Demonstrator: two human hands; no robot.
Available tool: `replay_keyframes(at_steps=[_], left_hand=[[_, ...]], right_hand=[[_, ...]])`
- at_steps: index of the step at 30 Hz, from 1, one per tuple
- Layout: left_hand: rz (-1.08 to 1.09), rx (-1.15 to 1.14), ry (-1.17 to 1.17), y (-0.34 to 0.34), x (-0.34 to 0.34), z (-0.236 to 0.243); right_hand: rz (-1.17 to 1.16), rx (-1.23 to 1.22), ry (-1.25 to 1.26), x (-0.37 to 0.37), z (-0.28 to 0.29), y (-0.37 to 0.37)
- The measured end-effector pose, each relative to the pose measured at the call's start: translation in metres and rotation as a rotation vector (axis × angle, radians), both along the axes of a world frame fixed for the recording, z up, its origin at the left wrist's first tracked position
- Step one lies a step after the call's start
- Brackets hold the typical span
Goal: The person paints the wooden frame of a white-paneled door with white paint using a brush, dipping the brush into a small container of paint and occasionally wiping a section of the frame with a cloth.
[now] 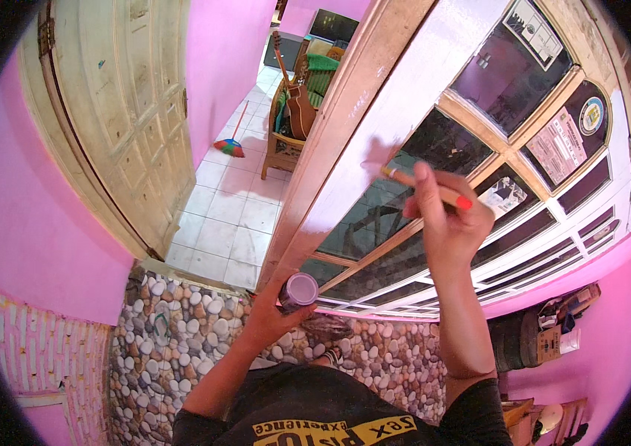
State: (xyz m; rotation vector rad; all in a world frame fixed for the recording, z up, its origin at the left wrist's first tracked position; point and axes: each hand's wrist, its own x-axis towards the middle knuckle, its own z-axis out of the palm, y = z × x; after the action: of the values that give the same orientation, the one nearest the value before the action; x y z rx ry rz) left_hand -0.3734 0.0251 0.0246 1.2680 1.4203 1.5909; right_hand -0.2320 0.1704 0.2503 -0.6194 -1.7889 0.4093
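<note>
Evidently, pale paint coats much of the window's wide upright (434,56), while the nearby crossbars (512,158) are brown, apparently left to do. The right hand (455,223) pinches a brush (401,177) at the upright; the left hand (277,316) curls around a paint cup (301,290) below.

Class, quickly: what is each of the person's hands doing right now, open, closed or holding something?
Left hand: closed around a small round container.
Right hand: closed on a paintbrush.
</note>
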Motion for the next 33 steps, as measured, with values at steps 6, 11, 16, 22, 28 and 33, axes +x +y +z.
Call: replay_keyframes(at_steps=[6, 11, 16, 22, 28, 33], left_hand=[[0.042, 0.018, 0.051, -0.001, 0.000, -0.005], [-0.014, -0.104, 0.033, -0.005, -0.002, -0.002], [-0.021, -0.095, 0.059, -0.004, -0.001, -0.003], [0.026, -0.041, 0.054, -0.005, -0.002, -0.012], [-0.013, -0.055, 0.022, -0.009, 0.000, -0.013], [0.000, -0.063, 0.052, -0.012, -0.001, -0.009]], right_hand=[[-0.137, 0.125, 0.313, -0.009, 0.068, -0.004], [-0.058, 0.028, 0.005, 0.000, 0.032, -0.015], [-0.044, 0.047, -0.031, 0.002, 0.024, 0.006], [-0.090, 0.115, 0.314, 0.000, 0.063, -0.009], [-0.041, -0.073, -0.089, 0.010, -0.022, -0.004], [-0.061, 0.032, -0.041, 0.007, -0.017, 0.010]])
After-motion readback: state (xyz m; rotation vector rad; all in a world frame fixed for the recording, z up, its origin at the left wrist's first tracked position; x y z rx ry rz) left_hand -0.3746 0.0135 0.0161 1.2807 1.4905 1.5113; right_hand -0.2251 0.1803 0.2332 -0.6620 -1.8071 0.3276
